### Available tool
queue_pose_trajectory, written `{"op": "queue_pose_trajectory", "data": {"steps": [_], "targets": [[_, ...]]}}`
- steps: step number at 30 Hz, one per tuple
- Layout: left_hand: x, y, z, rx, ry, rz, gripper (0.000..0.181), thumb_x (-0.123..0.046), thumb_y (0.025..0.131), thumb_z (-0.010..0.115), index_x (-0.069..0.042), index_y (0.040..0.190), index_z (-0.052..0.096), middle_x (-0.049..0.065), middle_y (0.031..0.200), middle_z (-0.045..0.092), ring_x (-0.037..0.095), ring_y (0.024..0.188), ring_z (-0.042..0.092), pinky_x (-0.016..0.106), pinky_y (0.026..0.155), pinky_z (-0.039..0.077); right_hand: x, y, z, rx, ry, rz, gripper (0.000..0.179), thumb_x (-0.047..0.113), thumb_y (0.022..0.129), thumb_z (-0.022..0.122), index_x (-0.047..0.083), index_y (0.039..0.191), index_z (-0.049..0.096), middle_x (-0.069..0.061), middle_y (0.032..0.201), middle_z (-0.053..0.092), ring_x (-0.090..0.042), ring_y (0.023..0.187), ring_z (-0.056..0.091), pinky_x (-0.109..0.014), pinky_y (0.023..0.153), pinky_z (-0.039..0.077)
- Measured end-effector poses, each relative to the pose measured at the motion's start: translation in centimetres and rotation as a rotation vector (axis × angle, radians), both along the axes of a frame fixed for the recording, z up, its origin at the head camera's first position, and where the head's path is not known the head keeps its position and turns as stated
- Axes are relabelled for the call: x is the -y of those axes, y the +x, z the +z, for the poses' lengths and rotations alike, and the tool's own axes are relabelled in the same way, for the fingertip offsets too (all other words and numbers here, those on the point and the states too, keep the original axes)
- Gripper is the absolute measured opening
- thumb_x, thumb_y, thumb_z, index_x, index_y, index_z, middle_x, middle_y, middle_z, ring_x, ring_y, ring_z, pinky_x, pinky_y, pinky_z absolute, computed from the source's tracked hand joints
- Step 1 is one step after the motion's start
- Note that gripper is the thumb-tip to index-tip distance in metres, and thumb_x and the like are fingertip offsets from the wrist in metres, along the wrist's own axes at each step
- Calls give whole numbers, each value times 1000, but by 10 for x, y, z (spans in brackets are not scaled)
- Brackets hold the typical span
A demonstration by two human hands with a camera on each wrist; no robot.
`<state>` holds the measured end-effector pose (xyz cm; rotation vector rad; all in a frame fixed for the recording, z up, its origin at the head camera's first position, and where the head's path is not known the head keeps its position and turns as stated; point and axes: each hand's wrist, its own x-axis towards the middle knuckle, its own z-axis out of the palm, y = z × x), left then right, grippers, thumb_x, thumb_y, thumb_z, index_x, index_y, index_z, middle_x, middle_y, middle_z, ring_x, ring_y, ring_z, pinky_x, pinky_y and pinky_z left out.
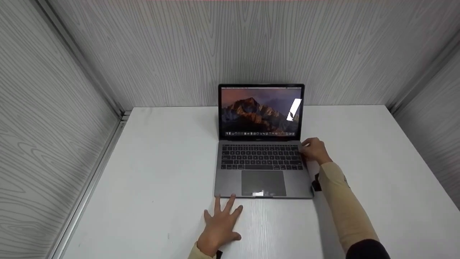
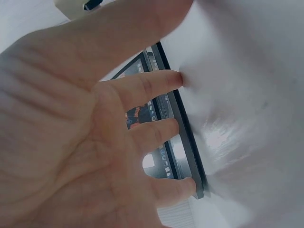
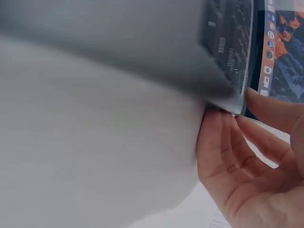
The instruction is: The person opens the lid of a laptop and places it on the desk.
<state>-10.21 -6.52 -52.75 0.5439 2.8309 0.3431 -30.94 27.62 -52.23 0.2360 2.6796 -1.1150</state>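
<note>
An open grey laptop (image 1: 264, 183) stands on the white table, its screen (image 1: 260, 111) lit with a mountain wallpaper and a row of icons. My right hand (image 1: 314, 150) is at the laptop's right edge, near the hinge. In the right wrist view its thumb rests at the top of the edge and the curled fingers sit against the side and underside. My left hand (image 1: 221, 223) lies with fingers spread on the table, fingertips touching the laptop's front left edge. The left wrist view shows the open palm (image 2: 95, 156) in front of the laptop.
The white table (image 1: 154, 162) extends on both sides of the laptop. A grey wood-grain panel (image 1: 172, 54) rises behind it, close to the screen's back. Similar panels with metal rails stand at the left (image 1: 43, 136) and right.
</note>
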Motion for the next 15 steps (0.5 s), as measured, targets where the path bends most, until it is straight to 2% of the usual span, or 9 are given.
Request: {"op": "queue_pose_trajectory", "data": {"steps": [8,15], "targets": [[4,0,2,8,30,5,86,-38,63,96,-12,138,63,15,158,38,59,142,22,84,89,34,-4,33,1,71,-7,103,43,3,93,63,-16,130,52,-32,113,61,-28,83,70,-34,68,60],[2,3,2,7,31,-2,86,-40,63,95,-13,139,63,14,159,37,57,143,24,83,90,34,-8,58,-1,44,3,124,41,1,93,64,-18,127,52,-32,107,63,-27,78,70,-35,65,60]]}}
